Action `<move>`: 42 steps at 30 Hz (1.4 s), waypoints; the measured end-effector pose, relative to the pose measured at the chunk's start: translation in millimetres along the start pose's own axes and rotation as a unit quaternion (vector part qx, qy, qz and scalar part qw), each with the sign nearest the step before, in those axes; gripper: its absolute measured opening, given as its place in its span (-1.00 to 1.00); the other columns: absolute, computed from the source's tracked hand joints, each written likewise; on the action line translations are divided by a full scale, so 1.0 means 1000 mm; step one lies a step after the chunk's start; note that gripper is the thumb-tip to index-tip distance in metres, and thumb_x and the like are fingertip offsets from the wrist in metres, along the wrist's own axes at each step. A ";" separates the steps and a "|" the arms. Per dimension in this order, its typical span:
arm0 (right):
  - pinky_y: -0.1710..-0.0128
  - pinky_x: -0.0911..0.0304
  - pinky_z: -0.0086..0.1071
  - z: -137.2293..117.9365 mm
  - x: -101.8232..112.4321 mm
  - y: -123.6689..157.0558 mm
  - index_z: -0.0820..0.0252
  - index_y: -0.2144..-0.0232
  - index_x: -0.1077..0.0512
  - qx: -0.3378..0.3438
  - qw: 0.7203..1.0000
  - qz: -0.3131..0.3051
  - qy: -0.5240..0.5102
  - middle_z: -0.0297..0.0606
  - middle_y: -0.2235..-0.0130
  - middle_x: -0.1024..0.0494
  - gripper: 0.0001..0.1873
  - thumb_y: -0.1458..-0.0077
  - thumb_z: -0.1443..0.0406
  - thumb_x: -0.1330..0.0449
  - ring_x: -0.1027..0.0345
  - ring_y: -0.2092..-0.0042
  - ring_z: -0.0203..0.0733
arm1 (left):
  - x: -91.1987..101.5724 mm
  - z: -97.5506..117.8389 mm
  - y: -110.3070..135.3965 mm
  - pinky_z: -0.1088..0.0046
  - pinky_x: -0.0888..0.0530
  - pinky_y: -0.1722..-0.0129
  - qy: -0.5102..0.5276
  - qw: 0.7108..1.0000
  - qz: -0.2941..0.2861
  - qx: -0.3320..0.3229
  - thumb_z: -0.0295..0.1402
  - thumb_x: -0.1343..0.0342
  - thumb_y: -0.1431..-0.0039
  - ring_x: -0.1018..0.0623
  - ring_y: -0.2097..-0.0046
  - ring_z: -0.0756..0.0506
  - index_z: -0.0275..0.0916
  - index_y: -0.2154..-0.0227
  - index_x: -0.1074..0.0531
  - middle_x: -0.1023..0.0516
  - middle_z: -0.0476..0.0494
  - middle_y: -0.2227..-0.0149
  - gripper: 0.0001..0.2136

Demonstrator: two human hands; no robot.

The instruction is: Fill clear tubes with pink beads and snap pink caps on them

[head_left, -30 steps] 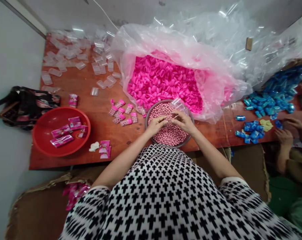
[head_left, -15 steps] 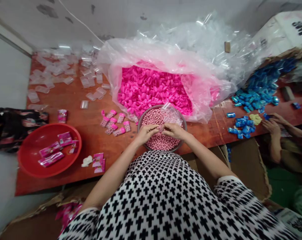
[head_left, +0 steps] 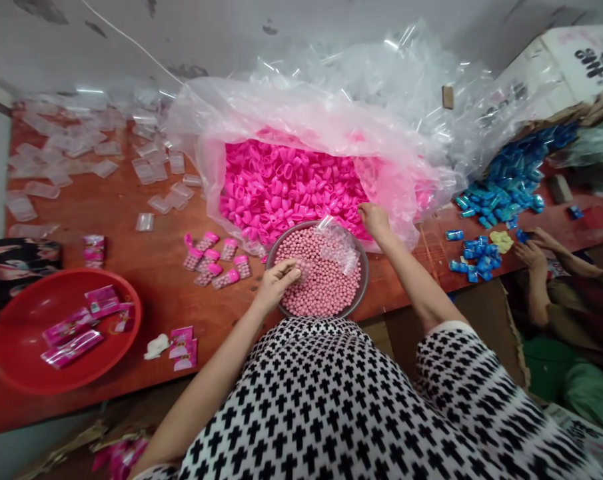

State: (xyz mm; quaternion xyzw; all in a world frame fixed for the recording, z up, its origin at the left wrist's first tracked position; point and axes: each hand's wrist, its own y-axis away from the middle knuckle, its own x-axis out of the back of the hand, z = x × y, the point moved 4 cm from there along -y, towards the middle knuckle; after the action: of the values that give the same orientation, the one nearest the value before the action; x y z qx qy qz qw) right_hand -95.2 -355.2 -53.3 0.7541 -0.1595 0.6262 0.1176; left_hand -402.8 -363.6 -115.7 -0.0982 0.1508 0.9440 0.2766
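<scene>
Closed around a small clear plastic container, my left hand is over the left side of a grey bowl. Pink bead-like balls fill the bowl, and clear plastic containers lie on them at the back. My right hand is at the right front edge of a heap of bright pink caps. Its fingers are bent in a pinch, and whatever is between them is hidden. Several pink-capped containers of balls lie left of the bowl.
A large clear bag surrounds the caps. Clear containers are spread at the back left. A red basin holds pink packets. On the right, a co-worker's hands are near blue packages.
My right hand has left the bowl and moved up and right to the pink caps. My left hand has shifted slightly left and down, still holding the container. The view has shifted a little.
</scene>
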 end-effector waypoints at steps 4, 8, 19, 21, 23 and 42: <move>0.16 -0.23 -0.16 -0.003 -0.015 -0.032 0.39 0.05 -0.42 0.013 0.987 -0.075 0.140 0.18 0.08 -0.48 -0.57 -0.20 0.45 0.17 -0.40 0.10 0.06 | -0.007 0.005 -0.002 0.23 -0.53 0.15 0.010 1.000 -0.017 0.005 -0.07 -0.29 0.11 -0.58 0.16 -0.18 -0.30 0.16 -0.50 -0.59 -0.25 0.16 -0.51; 0.17 -0.24 -0.13 -0.006 -0.022 -0.036 0.43 0.00 -0.37 0.023 0.971 -0.107 0.211 0.22 0.05 -0.43 -0.53 -0.20 0.47 0.23 -0.40 0.09 0.08 | -0.009 0.012 -0.004 0.23 -0.51 0.09 0.020 1.000 0.002 0.006 -0.06 -0.30 0.14 -0.58 0.14 -0.18 -0.30 0.17 -0.51 -0.59 -0.23 0.14 -0.50; 0.16 -0.23 -0.20 0.007 -0.009 -0.020 0.30 0.08 -0.41 0.067 0.970 -0.118 0.204 0.09 -0.03 -0.37 -0.63 -0.19 0.32 0.10 -0.33 0.05 0.04 | -0.019 0.019 -0.002 0.31 -0.53 0.21 0.005 0.999 0.012 -0.033 -0.09 -0.29 0.12 -0.57 0.26 -0.12 -0.29 0.27 -0.54 -0.61 -0.16 0.29 -0.59; 0.15 -0.24 -0.19 0.010 -0.002 -0.017 0.31 0.09 -0.41 0.057 0.981 -0.083 0.168 0.10 -0.04 -0.36 -0.65 -0.17 0.28 0.04 -0.33 0.05 0.06 | -0.019 0.019 -0.001 0.31 -0.53 0.17 0.009 0.999 0.027 -0.042 -0.10 -0.29 0.12 -0.57 0.22 -0.13 -0.29 0.27 -0.54 -0.61 -0.18 0.25 -0.60; 0.17 -0.25 -0.17 0.012 0.008 -0.010 0.33 0.11 -0.39 0.022 0.994 -0.037 0.104 0.10 0.05 -0.43 -0.67 -0.16 0.24 0.00 -0.36 0.10 0.05 | -0.020 0.019 0.000 0.30 -0.52 0.16 0.015 0.998 0.032 -0.050 -0.11 -0.28 0.10 -0.57 0.20 -0.13 -0.29 0.25 -0.53 -0.61 -0.18 0.23 -0.60; 0.35 -0.21 -0.38 -0.114 0.034 0.141 0.19 0.33 -0.33 0.357 0.914 0.025 -0.190 -0.25 0.40 -0.42 -0.86 -0.20 0.23 -0.08 -0.29 0.37 -0.24 | -0.035 0.031 0.026 0.37 -0.49 0.13 -0.212 0.943 0.000 -0.257 -0.19 -0.10 -0.15 -0.59 0.16 -0.12 -0.27 0.19 -0.55 -0.61 -0.20 0.17 -0.70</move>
State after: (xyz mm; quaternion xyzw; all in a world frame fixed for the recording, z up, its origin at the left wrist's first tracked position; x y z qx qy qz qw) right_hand -247.4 -445.0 -1.7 0.8465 0.0372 0.4888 -0.2077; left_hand -391.7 -391.4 -71.7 0.0369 -0.1587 0.9498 0.2671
